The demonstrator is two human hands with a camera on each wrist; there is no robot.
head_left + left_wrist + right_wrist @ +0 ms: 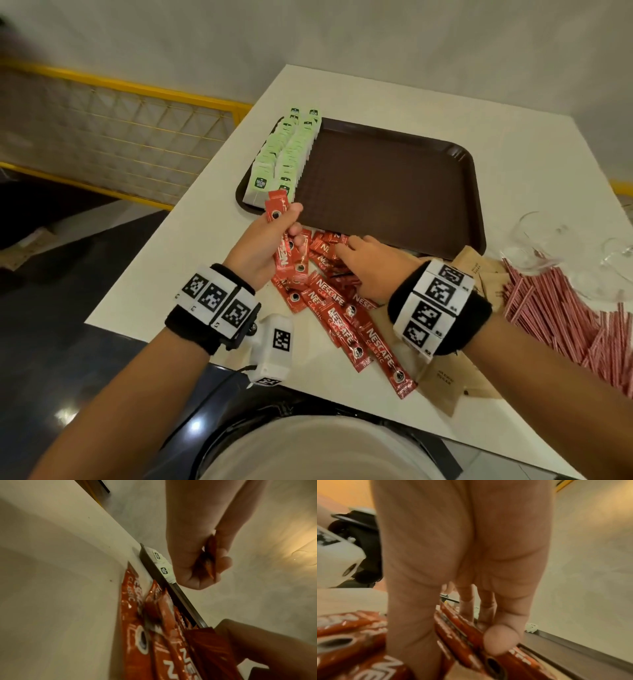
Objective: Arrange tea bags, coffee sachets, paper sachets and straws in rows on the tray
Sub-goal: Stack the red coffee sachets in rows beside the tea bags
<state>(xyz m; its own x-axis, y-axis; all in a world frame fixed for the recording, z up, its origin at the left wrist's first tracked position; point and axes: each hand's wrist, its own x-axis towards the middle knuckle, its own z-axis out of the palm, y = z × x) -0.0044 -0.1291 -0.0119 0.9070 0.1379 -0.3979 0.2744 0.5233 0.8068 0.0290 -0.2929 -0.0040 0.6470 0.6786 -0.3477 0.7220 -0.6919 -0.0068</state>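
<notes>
The left hand (pixel 267 240) hovers just off the near-left corner of the tray (pixel 445 150), fingers curled tight round a small bundle of coffee sachets (pixel 279 214). At least two red ends poke up past the thumb; how many more sit in the fist I cannot tell. My read: it is acting as the collecting hand, stacking sticks so they go down together as one neat row.

The right hand (pixel 370 265) lies palm-down on the loose red pile (pixel 342 308) against the tray's near edge. In the right wrist view its fingertips (pixel 501 637) press on a stick; whether they have actually pinched one I cannot tell, the picture is blurred. It looks like the feeder, picking sticks to pass across.

Counting now. Tea bags (pixel 284 154): two overlapped rows already standing along the tray's left side, too tightly packed to number. Loose coffee sticks by the tray's near edge: roughly a dozen or more, overlapping, so no firm count. Brown paper sachets (pixel 442 377): several, near the tray's near-right corner, partly under the right wrist. Red-striped straws (pixel 555 308): a heap, far too many to count, off the tray's right near side. Two clear glasses (pixel 534 243) beside them, lying tipped.

The rest of the tray is bare brown, so three kinds are not yet placed.
</notes>
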